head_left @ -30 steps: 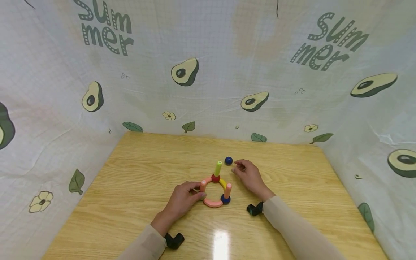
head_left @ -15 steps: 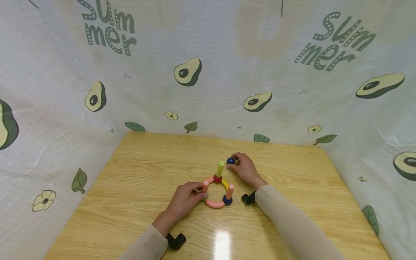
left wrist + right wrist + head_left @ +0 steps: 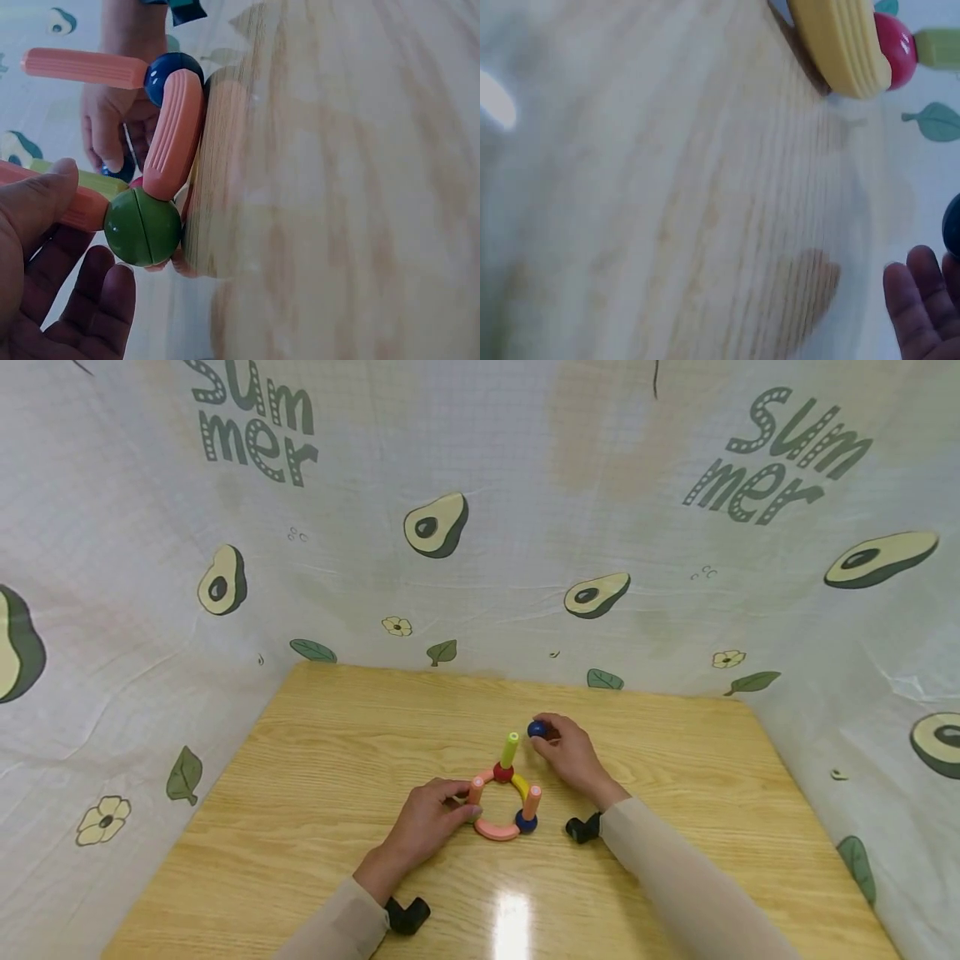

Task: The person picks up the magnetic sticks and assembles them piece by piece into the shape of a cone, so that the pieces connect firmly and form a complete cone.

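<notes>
My left hand (image 3: 427, 817) pinches an upright salmon magnetic rod (image 3: 476, 792) between thumb and fingers. That rod stands on a green ball (image 3: 142, 226), which the hand hides in the head view. The ball is one corner of a flat ring of curved rods: salmon at the front (image 3: 497, 832) and back left, yellow (image 3: 521, 786) on the right. A red ball (image 3: 503, 772) carries a lime rod (image 3: 510, 750); a blue corner ball (image 3: 527, 821) carries another salmon rod (image 3: 532, 802). Behind the ring, my right hand (image 3: 573, 753) pinches a loose dark blue ball (image 3: 536, 729).
The wooden table (image 3: 360, 718) reaches back to a pale curtain (image 3: 510, 552) printed with avocados, leaves and lettering, which also hangs at both sides. Black wrist devices (image 3: 407, 916) sit at the sleeve cuffs.
My right hand has reached to the loose blue ball and closed its thumb and fingers on it. The left hand keeps its grip on the salmon rod, and the ring stays put.
</notes>
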`<state>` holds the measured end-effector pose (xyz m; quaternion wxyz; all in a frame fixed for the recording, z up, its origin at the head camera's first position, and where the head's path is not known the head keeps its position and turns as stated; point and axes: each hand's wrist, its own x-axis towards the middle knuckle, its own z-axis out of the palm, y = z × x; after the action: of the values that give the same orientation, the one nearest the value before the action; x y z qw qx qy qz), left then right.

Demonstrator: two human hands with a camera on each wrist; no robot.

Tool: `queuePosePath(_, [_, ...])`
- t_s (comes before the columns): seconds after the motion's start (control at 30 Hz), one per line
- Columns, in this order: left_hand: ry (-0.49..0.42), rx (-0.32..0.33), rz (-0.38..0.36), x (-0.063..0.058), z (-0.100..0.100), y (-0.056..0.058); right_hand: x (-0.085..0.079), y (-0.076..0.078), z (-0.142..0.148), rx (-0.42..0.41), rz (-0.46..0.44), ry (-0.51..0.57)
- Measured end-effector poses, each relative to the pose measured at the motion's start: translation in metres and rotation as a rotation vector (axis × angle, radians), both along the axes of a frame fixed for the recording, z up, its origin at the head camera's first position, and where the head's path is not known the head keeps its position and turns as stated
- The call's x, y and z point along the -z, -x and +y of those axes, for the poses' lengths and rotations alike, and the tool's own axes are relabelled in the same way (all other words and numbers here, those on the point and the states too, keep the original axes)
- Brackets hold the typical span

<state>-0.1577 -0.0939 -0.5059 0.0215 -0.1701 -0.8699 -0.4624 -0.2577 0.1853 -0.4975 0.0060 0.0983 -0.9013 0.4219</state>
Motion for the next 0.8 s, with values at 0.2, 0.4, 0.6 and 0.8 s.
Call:
queuePosePath(0.2, [0.009, 0.004, 0.001, -0.001, 0.000, 0.000, -0.008, -0.010, -0.002, 0.026, 0.010, 0.011])
queuePosePath(0.4, [0.017, 0.002, 0.011, -0.001, 0.001, 0.000, -0.020, -0.015, -0.002, 0.053, 0.049, 0.053])
queuePosePath(0.6, [0.012, 0.008, 0.014, -0.002, 0.002, 0.000, -0.038, -0.020, -0.001, 0.032, 0.083, 0.109])
queuePosePath(0.8, [0.004, -0.003, 0.012, -0.001, 0.001, -0.001, -0.056, -0.025, -0.006, -0.023, 0.122, 0.136])
